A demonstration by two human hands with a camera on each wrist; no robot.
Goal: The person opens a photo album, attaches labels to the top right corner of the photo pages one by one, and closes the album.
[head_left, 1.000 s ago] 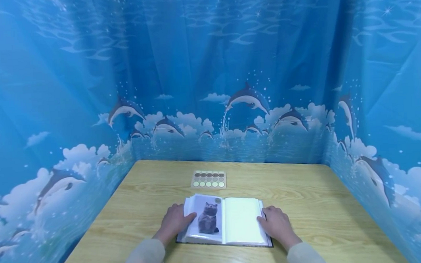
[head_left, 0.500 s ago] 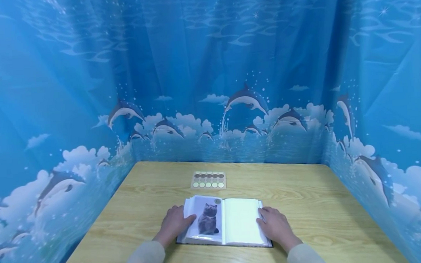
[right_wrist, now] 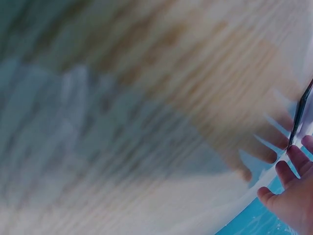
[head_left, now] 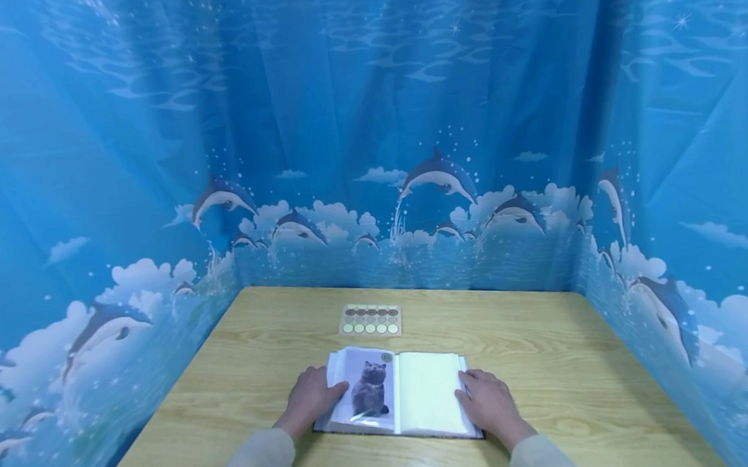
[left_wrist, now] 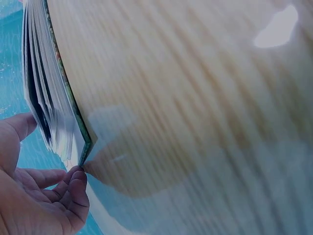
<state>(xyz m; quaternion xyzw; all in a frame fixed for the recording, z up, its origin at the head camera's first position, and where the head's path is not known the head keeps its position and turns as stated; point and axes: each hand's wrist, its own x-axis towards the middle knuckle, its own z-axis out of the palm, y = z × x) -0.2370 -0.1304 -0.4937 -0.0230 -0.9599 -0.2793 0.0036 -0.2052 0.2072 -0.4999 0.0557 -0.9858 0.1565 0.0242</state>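
Note:
A photo album (head_left: 431,393) lies spread on the table, with a grey cat picture (head_left: 369,389) on its left page and a blank white right page. My left hand (head_left: 310,394) grips the left side: the thumb is on the page, and in the left wrist view curled fingers touch the bottom corner of the cover (left_wrist: 68,93). At the right side, my right hand (head_left: 490,399) holds the edge, its thumb over the page border. In the right wrist view its fingers (right_wrist: 296,159) fan out by the dark cover edge (right_wrist: 299,115), partly cut off by the frame.
Beyond the album, a small card (head_left: 370,320) with rows of round brown and pale green stickers lies on the wooden table (head_left: 532,345). A blue curtain (head_left: 357,157) printed with dolphins and clouds surrounds the table at the back and both sides.
My right hand's fingertips have shifted slightly left over the right page's edge. The left hand, album and sticker card look unchanged.

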